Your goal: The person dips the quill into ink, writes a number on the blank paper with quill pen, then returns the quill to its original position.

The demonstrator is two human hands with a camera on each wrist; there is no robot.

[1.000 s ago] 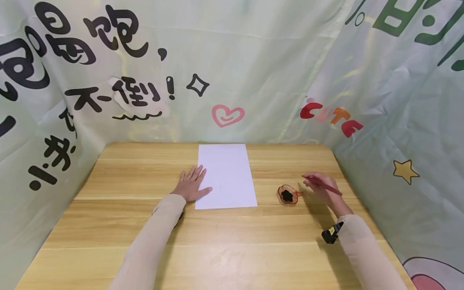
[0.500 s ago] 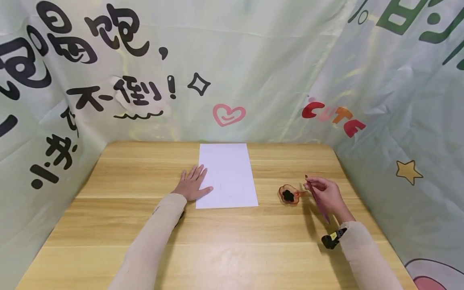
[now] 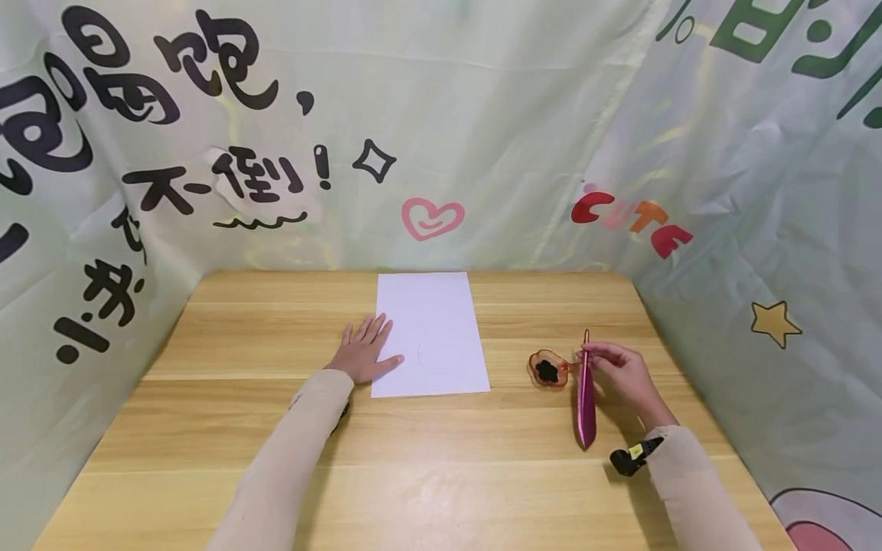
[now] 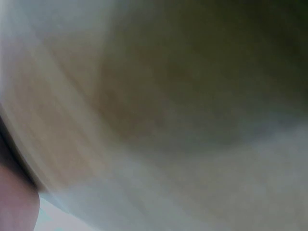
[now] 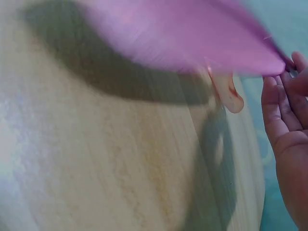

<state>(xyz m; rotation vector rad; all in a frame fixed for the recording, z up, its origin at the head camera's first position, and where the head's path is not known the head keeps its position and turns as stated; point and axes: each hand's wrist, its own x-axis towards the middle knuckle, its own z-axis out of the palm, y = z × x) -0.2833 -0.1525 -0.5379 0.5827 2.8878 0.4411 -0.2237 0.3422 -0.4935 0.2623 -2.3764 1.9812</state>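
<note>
In the head view my left hand [image 3: 364, 350] lies palm down with spread fingers, over the left edge of a white sheet of paper [image 3: 427, 306]. A faint circle shows on the paper's lower half. My right hand [image 3: 623, 371] pinches the narrow upper end of a shiny magenta leaf-shaped thing [image 3: 586, 405], which points toward the near side. In the right wrist view this pink piece [image 5: 183, 33] looks broad and flat, and my fingertips hold its tapered end. Left of it lies an orange translucent flower-shaped item [image 3: 537, 370] with a dark centre and a handle.
The wooden table [image 3: 262, 444] is backed by a pale printed cloth [image 3: 510, 138] along its far and side edges. A black device [image 3: 628, 461] sits at my right wrist. In the left wrist view nearly everything is blurred.
My right hand has turned the magenta thing from a slanted, thin-looking pose to nearly straight up and down, showing more of its face. The left hand and paper stay put.
</note>
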